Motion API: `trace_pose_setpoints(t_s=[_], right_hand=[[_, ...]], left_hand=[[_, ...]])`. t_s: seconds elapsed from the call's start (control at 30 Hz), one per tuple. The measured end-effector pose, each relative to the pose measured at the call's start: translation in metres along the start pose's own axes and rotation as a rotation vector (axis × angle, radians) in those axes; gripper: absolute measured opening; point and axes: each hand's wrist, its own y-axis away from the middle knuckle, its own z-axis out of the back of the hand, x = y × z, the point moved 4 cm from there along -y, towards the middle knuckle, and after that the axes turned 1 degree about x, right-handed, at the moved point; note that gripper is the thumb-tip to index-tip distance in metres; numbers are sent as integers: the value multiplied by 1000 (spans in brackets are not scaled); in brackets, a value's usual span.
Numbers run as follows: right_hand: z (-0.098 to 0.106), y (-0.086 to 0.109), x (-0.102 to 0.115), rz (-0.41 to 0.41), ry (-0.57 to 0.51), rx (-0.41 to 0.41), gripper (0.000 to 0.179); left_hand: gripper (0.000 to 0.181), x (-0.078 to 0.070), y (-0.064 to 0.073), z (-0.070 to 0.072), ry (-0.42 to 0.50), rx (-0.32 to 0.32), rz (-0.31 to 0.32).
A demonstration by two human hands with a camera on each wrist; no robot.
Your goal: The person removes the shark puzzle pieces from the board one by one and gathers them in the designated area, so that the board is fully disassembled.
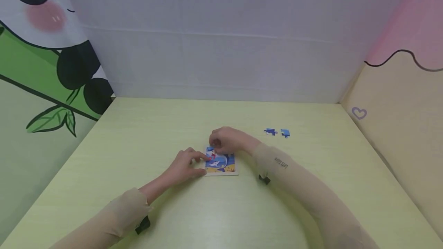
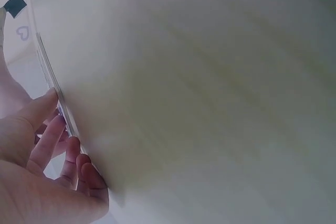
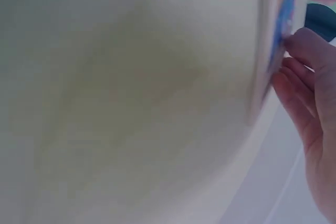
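blue and sandy-yellow printing covers the small puzzle (image 1: pixel 221 163), which lies in its pale tray (image 1: pixel 223 174) on the wooden-looking table (image 1: pixel 221 212), between the two hands. the step in hand seems to be fitting or pressing a part at the puzzle's far left corner; the next move probably calls for seating it level while the tray is kept from sliding. two spots of work appear left over: a dark blue piece (image 1: pixel 270 131) and, just right of it, a lighter blue piece (image 1: pixel 285 133), both well apart from the tray, to its far right. the left hand (image 1: pixel 185 166) is at the tray's left edge, thumb and forefinger parted, fingertips touching it. the right hand (image 1: pixel 231 140) reaches over the far edge with fingers bent down to the puzzle; whether they pinch a piece i cannot tell.
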Motion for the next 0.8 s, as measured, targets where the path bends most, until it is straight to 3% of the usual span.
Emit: trace_pose_setpoints(t_s=[0.13,0.33,0.8], right_hand=[[4,-2,0,-23,-22,53,22],[9,-5,5,12,50,105,19],[4,-2,8,64,167,90,21]], left_hand=[[36,0,0,0,0,3,-6],[36,-1,0,1,-3,3,-23],[37,3,-5,-1,-18,2,-37]])
